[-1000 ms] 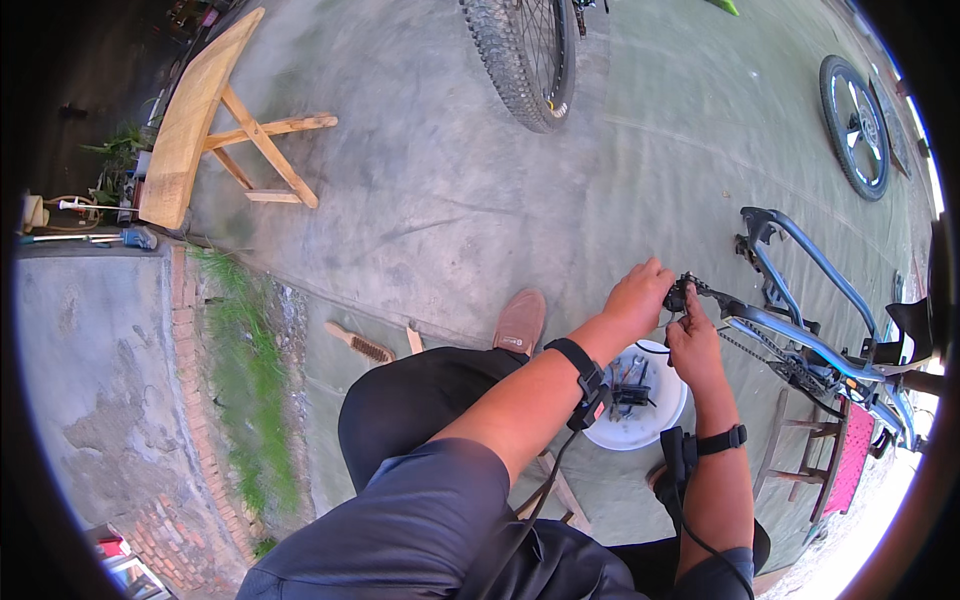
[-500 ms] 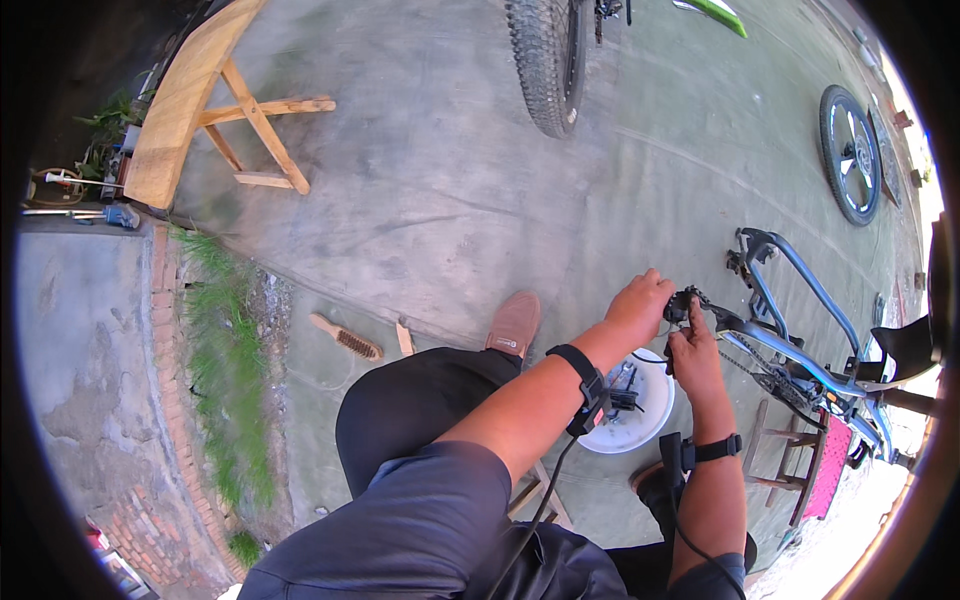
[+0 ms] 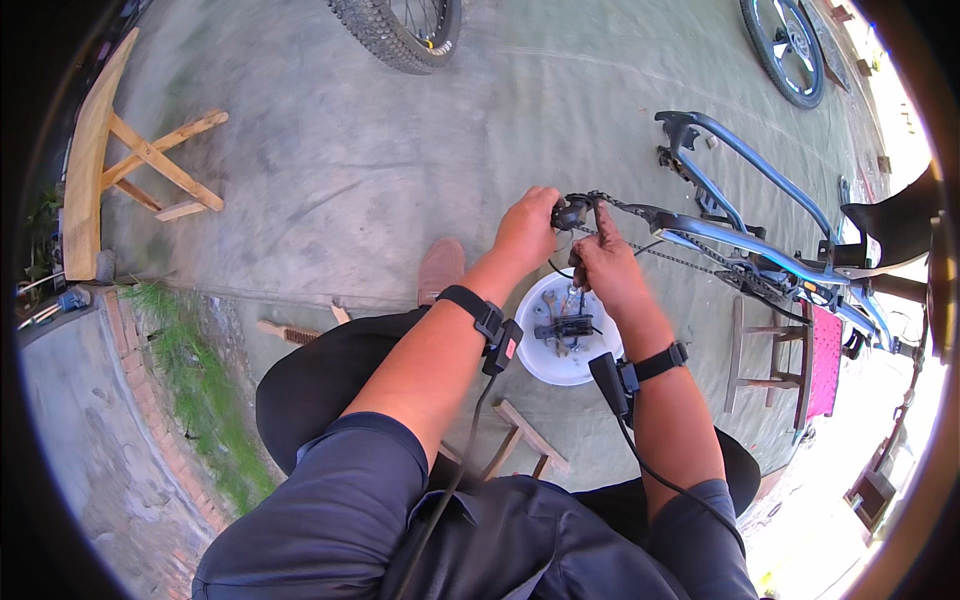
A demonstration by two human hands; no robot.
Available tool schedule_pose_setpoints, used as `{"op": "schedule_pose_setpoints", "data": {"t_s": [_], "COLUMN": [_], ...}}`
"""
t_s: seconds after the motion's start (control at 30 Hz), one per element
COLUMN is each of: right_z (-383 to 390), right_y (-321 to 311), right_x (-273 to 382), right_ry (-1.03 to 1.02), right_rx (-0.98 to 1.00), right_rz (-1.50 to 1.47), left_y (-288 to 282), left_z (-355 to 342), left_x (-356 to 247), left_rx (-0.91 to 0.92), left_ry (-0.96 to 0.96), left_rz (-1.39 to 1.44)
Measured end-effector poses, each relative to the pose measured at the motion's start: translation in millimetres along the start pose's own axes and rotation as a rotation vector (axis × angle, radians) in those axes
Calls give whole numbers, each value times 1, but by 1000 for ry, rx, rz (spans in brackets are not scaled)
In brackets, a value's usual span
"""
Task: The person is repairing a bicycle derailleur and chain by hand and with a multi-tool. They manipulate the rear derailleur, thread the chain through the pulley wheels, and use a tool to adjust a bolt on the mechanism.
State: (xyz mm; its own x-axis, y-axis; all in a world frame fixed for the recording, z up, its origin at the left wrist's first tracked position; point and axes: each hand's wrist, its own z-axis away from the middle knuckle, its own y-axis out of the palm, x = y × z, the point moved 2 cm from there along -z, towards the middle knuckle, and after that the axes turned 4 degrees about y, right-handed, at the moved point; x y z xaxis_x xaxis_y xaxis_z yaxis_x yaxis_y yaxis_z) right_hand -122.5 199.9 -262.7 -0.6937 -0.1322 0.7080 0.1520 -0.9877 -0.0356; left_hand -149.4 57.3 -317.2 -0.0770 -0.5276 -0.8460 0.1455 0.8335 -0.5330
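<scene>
My left hand [image 3: 528,230] is closed around a black rear derailleur [image 3: 574,214], a small part with a chain running through it. Beside it, my right hand [image 3: 612,268] has its index finger stretched up against the derailleur and chain. Its other fingers are curled in, dark with grime, and what they may hold is hidden. From the derailleur the bicycle chain [image 3: 680,263] runs right, toward the blue-and-black bicycle frame [image 3: 745,240]. A thin black cable hangs below my hands.
Under my hands stands a white basin [image 3: 540,372] with tools and dark parts. A pink-topped stool [image 3: 824,360] is under the frame. A wheel [image 3: 790,55] lies far right, a knobby tyre [image 3: 385,40] stands ahead. A wooden stand [image 3: 90,160] and a brush [image 3: 290,332] are left.
The view has swung right, so the scene sits further left and higher. Both hands stay at the derailleur, the right index finger still against it.
</scene>
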Motion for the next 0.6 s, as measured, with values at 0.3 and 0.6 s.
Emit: {"op": "schedule_pose_setpoints", "data": {"t_s": [0.3,0.6], "right_z": [-16,8], "right_y": [13,-22], "right_x": [-29,-92], "right_ry": [103,231], "right_rx": [101,71], "right_rz": [-143,30], "left_y": [8,42], "left_z": [9,-5], "left_x": [23,45], "left_rx": [196,395], "left_ry": [-232,-405], "left_rz": [-127,-222]}}
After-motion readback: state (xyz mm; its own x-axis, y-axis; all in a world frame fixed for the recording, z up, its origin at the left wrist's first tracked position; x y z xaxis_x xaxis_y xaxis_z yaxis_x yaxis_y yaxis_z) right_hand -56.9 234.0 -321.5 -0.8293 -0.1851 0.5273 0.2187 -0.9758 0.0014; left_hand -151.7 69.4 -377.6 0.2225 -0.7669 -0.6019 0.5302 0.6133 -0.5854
